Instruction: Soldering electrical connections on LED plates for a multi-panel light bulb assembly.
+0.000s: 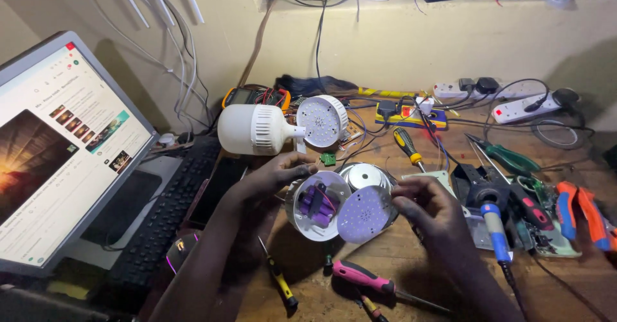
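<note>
White lamp housing [315, 207] in left hand [273, 177]; right hand [427, 206] grips LED disc [364, 214].

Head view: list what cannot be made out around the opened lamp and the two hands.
- Left hand: fingertips hidden behind the white lamp housing.
- Right hand: its grip on the round LED disc is lost in shadow.
- Purple cells: wiring too small to trace.
- Pink-handled screwdriver: tip dim.
- Soldering iron: cord cut off by the bottom edge.
</note>
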